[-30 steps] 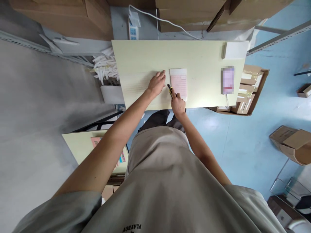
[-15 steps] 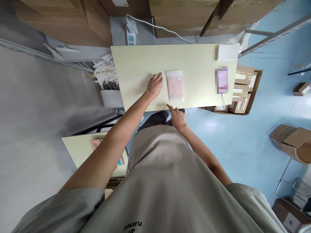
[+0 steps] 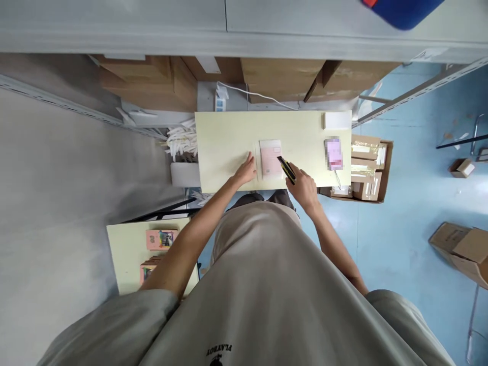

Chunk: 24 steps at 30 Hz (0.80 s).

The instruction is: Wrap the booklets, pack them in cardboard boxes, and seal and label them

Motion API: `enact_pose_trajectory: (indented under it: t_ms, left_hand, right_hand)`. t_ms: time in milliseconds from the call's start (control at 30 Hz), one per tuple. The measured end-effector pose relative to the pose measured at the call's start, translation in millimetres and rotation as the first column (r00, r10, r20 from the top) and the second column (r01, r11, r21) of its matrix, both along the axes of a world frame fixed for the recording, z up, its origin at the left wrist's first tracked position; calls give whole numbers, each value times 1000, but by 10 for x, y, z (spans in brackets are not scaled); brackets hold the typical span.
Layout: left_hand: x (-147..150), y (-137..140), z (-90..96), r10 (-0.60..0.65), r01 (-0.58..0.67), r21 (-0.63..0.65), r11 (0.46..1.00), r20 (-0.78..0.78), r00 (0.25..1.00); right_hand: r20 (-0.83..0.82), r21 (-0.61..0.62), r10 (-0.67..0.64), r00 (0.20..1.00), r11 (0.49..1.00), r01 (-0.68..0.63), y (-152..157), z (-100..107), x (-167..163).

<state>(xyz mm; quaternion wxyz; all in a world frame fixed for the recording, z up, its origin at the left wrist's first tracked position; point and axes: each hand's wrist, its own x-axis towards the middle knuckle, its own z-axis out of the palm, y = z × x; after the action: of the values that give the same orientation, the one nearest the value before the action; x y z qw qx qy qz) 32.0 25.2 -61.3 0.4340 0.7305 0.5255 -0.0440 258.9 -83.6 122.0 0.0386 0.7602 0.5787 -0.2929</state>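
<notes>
A pink printed booklet (image 3: pixel 270 160) with a pale strip along its top lies flat on the pale yellow table (image 3: pixel 224 132). Just left of it, my left hand (image 3: pixel 246 172) rests on the tabletop with fingers stretched out, holding nothing I can see. A thin, faint strip (image 3: pixel 256 161) runs between that hand and the booklet. In my right hand (image 3: pixel 302 189) is a black and yellow utility knife (image 3: pixel 287 172). Its tip points up and left, over or beside the booklet's right edge; whether it touches I cannot tell.
A phone (image 3: pixel 334 153) on a cable and a white box (image 3: pixel 337 120) occupy the table's right end. Cardboard boxes (image 3: pixel 282 76) stand behind, under a grey shelf (image 3: pixel 152 30). A carton of small boxes (image 3: pixel 386 173) is at right. Pink books (image 3: pixel 160 239) lie on another table at lower left.
The right hand has moved right and up with the utility knife, from the table's front edge to beside the booklet. My view has shifted, bringing the overhead shelf in.
</notes>
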Motion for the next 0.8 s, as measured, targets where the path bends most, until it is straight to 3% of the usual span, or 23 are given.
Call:
enact_pose_trajectory:
  t_ms: [100,233,433,533,600,667,733,800]
  left_hand:
    - [100,57,337,-20,17,70,997,40,999]
    - [339,417,929,-26,-43,320,946,209,978]
    - [747,1031,1999,-32,-134,587,799,264,964]
    - [858,1158,2366,1,-189,644,742,281,960]
    - [875,1187,2443,24,-215,663,717,284,959]
    - [846,1184,2360,57,-239,659,713,285,957]
    - [784,1145,2127,118,-276,615,739,285,951]
    - [710,1044,1789,221,-324,508,798,254,942]
  right_hand:
    - [-48,202,25,999,979,-15,318,127,315]
    - [-50,420,75,996,906,-47,987,331,680]
    - [46,700,215,976,690,-185,2413,514,1054]
    - [55,762,271,961,610,-216,3150,459,1154]
    - [56,761,273,960,611,-218,3545,439,1175]
    - [76,712,255,964,663,-231,3793,491,1164]
    - [113,657,228,967,713,-244,3843,612,1127]
    - [137,665,189,972,710,-232,3677,730,1068]
